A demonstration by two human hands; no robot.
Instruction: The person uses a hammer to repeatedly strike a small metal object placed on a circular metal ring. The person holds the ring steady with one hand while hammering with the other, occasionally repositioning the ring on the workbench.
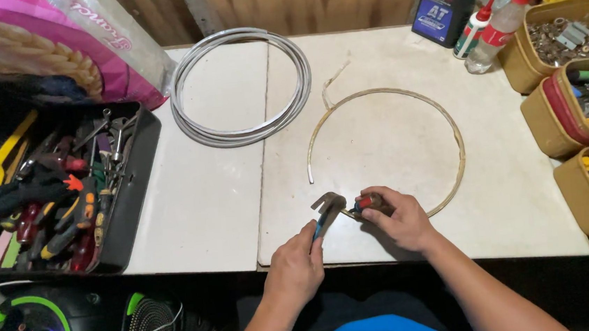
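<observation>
Thin tan hoop strip (401, 94) lies flat on the white table (207, 214), bent into a near-full ring, one free end loose on its left side, gap not closed. At the hoop's near edge the left hand (294, 270) is closed around blue-handled pliers (326, 212), whose head sits right at the strip's near end. Right hand (398, 217) is closed on a small red-tipped tool (366, 200), touching the same spot. Judging by this, the ring is shaped but its ends are still unjoined. Left of the hoop: coiled grey cable (240, 86); further left, a black tool tray (66, 197). Right of the hoop: tan bins (568, 81) of hardware, bottles (494, 27) beyond its far-right edge.
</observation>
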